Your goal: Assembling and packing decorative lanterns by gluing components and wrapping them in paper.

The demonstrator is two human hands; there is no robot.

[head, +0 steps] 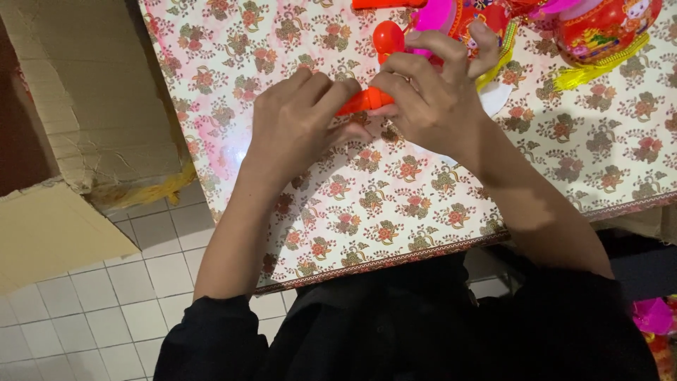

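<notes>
Both hands meet near the middle of the view over a bench (395, 212) covered in a cream oilcloth printed with red and green flowers. Between them lies a slim orange-red plastic rod (363, 101), pointing from about 8 o'clock to 2 o'clock, most of it hidden under the fingers.

The left hand (300, 116) comes in from 7 o'clock with its fingers curled over the near end of the rod, so its grip is closed on that end. The right hand (434, 95) comes in from 4 o'clock; its thumb and first fingers pinch the far end of the rod, while the other fingers lift loosely towards 12 o'clock. Where the rod joins anything further on cannot be seen.

Just beyond the right hand, at 12 o'clock, sits a round red plastic knob (388, 37) beside a bright pink plastic piece (431, 15). Towards 1 o'clock lies a red paper lantern with printed pictures and yellow tassel strands (599, 32). At 9 o'clock, off the bench, stands a worn brown cardboard box (92, 85) on a white tiled floor (106, 296).

The rod looks light, stiff and smooth: likely hollow moulded plastic, easy to lift but apt to slip in the fingers and to crack or snap if bent hard. It is best taken near both ends, as here, with a firm pinch close to any joint rather than at mid-length.
</notes>
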